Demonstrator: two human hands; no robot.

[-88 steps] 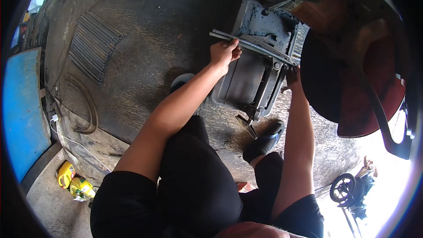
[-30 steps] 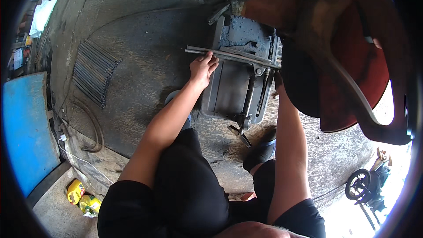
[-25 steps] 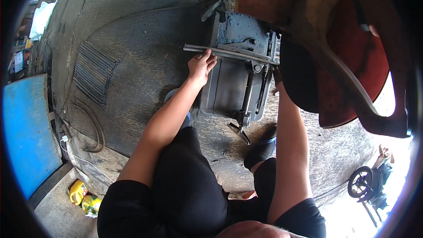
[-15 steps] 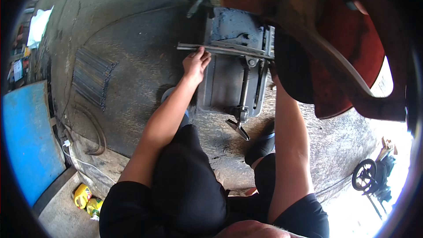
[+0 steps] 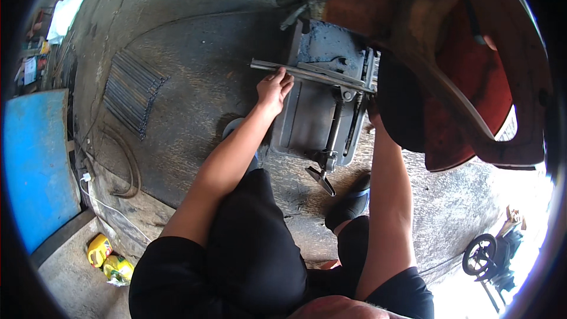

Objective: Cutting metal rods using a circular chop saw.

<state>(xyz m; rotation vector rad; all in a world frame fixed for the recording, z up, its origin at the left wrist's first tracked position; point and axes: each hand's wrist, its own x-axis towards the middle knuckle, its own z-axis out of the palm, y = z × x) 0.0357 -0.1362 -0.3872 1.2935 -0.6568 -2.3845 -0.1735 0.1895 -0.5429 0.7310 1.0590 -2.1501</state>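
Thin metal bars (image 5: 269, 66) lie side by side across the vise of a grey cut-off saw base (image 5: 301, 124). My left hand (image 5: 274, 90) is closed on them near their left end, thumb and fingers pinching. At the bars' other end, my right hand (image 5: 374, 112) is in shadow beside the saw's dark round part, its fingers largely hidden. The vise screw (image 5: 336, 124) runs toward me and ends in a crank handle (image 5: 322, 181). Over the right side hangs the saw's red guard (image 5: 466, 100).
Several cut dark bars (image 5: 133, 91) lie in a row on the worn floor at left. A curved hose-like piece (image 5: 134, 171), a blue panel (image 5: 44, 153) and yellow containers (image 5: 100, 251) are further left. A wheeled vehicle (image 5: 481, 257) stands lower right.
The view has shifted and tilted slightly, so the saw appears a little lower and further right. My left hand keeps its grip on the bars; their place on the saw looks unchanged.
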